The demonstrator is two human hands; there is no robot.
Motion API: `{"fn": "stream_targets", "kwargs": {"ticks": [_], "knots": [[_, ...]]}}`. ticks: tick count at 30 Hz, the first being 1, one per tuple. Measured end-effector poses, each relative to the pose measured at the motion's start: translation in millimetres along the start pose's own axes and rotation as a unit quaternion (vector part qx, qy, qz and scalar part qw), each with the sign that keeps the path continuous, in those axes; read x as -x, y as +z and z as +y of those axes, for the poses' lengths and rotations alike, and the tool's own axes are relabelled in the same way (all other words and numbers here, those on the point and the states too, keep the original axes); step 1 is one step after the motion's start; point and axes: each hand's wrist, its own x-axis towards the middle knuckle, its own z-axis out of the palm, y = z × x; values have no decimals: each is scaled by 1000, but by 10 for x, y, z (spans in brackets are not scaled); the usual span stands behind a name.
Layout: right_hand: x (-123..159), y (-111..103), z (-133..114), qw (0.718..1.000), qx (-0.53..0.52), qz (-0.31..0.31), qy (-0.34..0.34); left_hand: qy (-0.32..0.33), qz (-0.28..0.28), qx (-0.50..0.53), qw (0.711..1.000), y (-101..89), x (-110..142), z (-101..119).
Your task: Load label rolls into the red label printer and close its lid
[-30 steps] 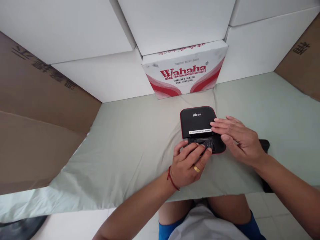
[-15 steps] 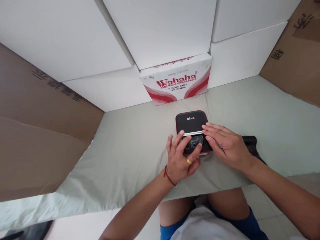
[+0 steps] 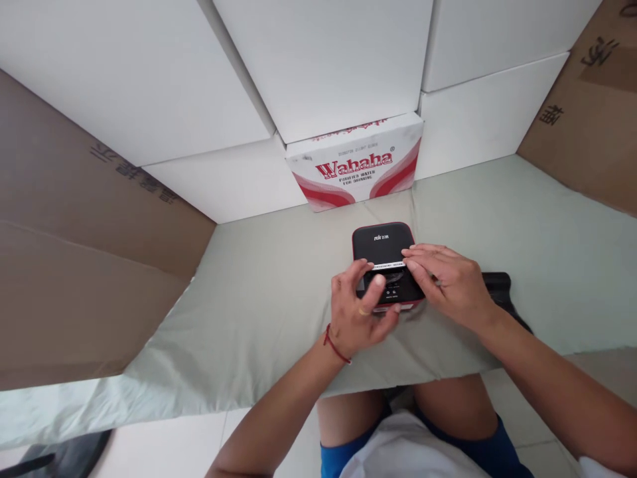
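A small black case with a red rim [image 3: 383,247] lies flat on the pale green cloth [image 3: 269,292] over the table. My left hand [image 3: 355,312], with a ring and a red wrist cord, curls round the case's near left corner, fingers bent against its edge. My right hand [image 3: 448,282] rests on the case's right side, fingers stretched flat across a white label strip. A dark inner panel with small marks shows between the two hands.
A white and red Wahaha carton [image 3: 355,159] stands just behind the case, among stacked white boxes [image 3: 318,60]. Brown cardboard walls [image 3: 74,252] close in left and right. A black object [image 3: 500,285] lies behind my right wrist. The table edge runs near my knees.
The crinkled dark item that lay on the case's near half is out of sight, and a smooth dark panel shows there. My left hand has shifted to the case's left corner.
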Motion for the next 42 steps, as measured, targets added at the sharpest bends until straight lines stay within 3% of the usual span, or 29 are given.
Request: {"fn": "stream_targets", "kwargs": {"ticks": [3,8,13,15,29,34,38,40,42], "knots": [[43,87,-63,997,-75,35,8,-91,21,152,984,-85,-14,-125],[169,232,-112,985,-134,95,-54,-297,40,360,883,-68,-19,-430],[184,250,-61,980,-160,108,-47,-365,-26,555,747,72,-6,-521],[174,237,-54,980,-165,100,-41,-369,-36,587,720,92,-5,-483],[168,225,-45,977,-194,80,-31,-413,-5,622,666,131,-41,-394],[166,236,-61,981,-168,92,-37,-403,-17,606,686,180,19,-408],[150,154,-167,991,-65,95,-66,-383,-20,587,713,243,99,-479],[81,71,-217,995,-20,68,-64,-377,-15,580,722,277,129,-510],[-64,-20,-228,999,-38,-11,-29,-377,-5,579,723,306,147,-531]]}}
